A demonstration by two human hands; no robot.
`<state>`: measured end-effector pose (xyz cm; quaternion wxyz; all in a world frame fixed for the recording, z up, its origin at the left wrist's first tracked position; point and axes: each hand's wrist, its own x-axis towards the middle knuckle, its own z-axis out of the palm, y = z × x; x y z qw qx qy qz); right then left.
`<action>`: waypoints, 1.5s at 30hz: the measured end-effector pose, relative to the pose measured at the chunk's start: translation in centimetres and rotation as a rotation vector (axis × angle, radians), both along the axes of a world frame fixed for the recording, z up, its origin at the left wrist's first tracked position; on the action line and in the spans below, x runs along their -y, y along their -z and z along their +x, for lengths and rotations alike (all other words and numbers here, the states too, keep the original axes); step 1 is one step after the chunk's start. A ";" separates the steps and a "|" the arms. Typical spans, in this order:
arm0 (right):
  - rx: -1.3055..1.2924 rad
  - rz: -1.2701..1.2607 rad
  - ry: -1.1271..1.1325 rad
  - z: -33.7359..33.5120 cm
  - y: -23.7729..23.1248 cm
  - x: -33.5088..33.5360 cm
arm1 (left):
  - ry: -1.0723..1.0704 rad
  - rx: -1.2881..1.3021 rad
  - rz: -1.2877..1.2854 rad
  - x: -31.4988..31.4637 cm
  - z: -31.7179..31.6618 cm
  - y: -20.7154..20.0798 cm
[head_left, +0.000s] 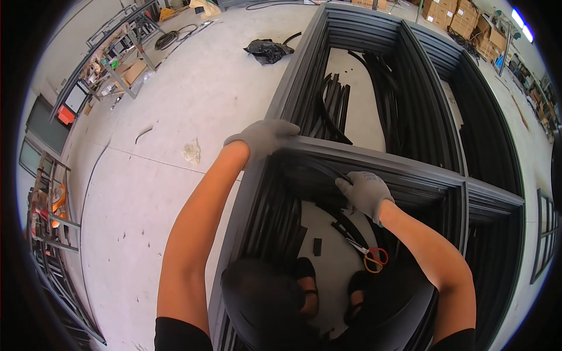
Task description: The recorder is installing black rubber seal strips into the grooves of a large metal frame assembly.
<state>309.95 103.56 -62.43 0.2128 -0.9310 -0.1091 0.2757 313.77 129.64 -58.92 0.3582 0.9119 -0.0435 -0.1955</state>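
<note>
My left hand [263,137], in a grey glove, grips the dark grey metal frame [304,64] at the joint where a crossbar meets its left side. Its thumb lies along the top, while the fingers are partly hidden. Inside the near opening, just below the crossbar [374,158], my gloved right hand [367,194] is closed on a thin black rubber strip [325,168]. The strip runs left from its fingers toward the corner near my left hand. Scissors [372,257] with red and yellow handles lie below the right hand, near my feet.
I stand within the near opening of the stacked frames. Cut black strips [335,105] lie in the far opening. A black plastic bag [269,51] is on the floor beyond. Left stand a workbench [132,76] and a metal rack [52,210]; cardboard boxes [462,20] are far right.
</note>
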 end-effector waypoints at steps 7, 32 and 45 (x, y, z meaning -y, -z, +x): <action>0.088 -0.055 -0.004 0.7 2.3 -0.2 | 0.249 0.227 0.461 0.4 0.6 2.2; 0.201 -0.130 -0.051 1.2 4.2 -3.7 | 0.220 0.045 0.160 -1.2 2.8 3.6; 0.274 -0.149 -0.019 1.6 4.6 -2.8 | 0.227 0.550 0.554 1.1 1.0 5.9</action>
